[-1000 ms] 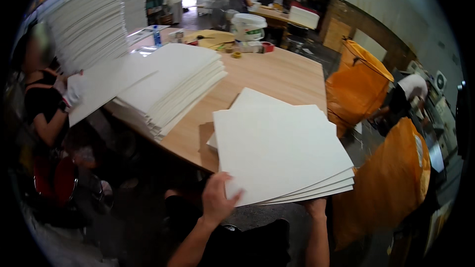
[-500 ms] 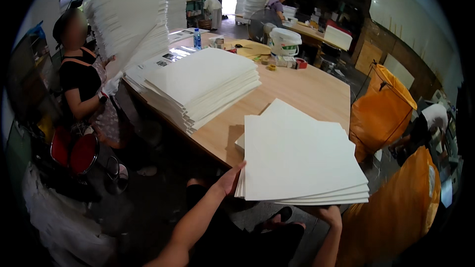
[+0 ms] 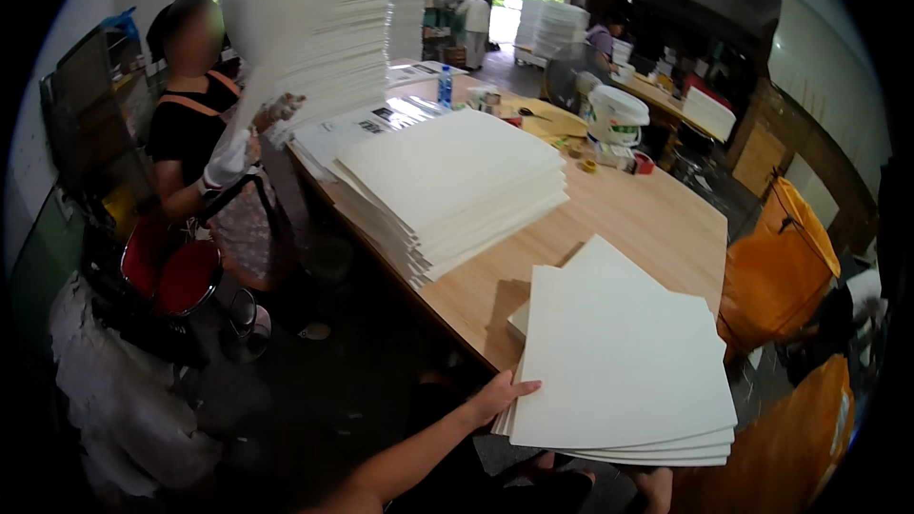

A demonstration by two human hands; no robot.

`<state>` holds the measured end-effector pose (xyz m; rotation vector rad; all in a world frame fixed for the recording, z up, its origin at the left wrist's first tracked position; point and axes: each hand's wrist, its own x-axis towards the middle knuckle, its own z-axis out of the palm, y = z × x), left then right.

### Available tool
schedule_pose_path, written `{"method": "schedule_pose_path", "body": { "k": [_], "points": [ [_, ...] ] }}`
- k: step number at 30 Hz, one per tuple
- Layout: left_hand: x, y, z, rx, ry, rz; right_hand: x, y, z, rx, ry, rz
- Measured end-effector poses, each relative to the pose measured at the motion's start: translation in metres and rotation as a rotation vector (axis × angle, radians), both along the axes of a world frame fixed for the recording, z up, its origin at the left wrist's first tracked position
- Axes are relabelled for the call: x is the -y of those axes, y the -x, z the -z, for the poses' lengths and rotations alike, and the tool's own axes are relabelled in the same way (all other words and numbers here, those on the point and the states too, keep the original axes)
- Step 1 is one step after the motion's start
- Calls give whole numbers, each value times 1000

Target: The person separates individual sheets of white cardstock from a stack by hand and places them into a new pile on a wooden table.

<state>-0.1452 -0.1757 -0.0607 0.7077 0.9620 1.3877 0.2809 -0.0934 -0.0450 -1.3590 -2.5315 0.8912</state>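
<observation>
A small fanned stack of white boards [image 3: 624, 362] lies over the near right part of the wooden table, its near end jutting past the edge. My left hand [image 3: 499, 398] grips its left side, thumb on top and fingers underneath. Below the near edge is my right hand [image 3: 655, 485], touching the boards from beneath; its fingers are hidden behind them. A taller pile of white boards [image 3: 452, 167] stands farther left on the table.
On the table [image 3: 657, 214] are a white bucket [image 3: 617, 116], a blue bottle [image 3: 445, 88] and tape rolls [image 3: 588, 167]. At left, a co-worker in an apron [image 3: 249, 228] holds a white sheet beside a red stool [image 3: 188, 276]. Orange sacks [image 3: 785, 271] stand at right.
The view has swung left, so everything sits farther right and lower. My left thumb has come onto the top board. The co-worker has raised the sheet and their hands.
</observation>
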Motion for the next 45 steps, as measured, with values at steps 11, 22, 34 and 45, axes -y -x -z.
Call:
{"method": "schedule_pose_path", "body": {
  "k": [11,22,34,45],
  "points": [
    [-9,6,-2,-5,-72,22,0,-19,36,-277,-87,222],
    [-13,57,-97,-184,-238,-26,-48,77,-56,-1499,445,91],
    [-13,286,-186,-153,-412,-763,-178,496,-198,-1461,837,-57],
    [-29,451,-77,99,-117,-716,-240,689,-104,-1262,1114,312]
  ]
}}
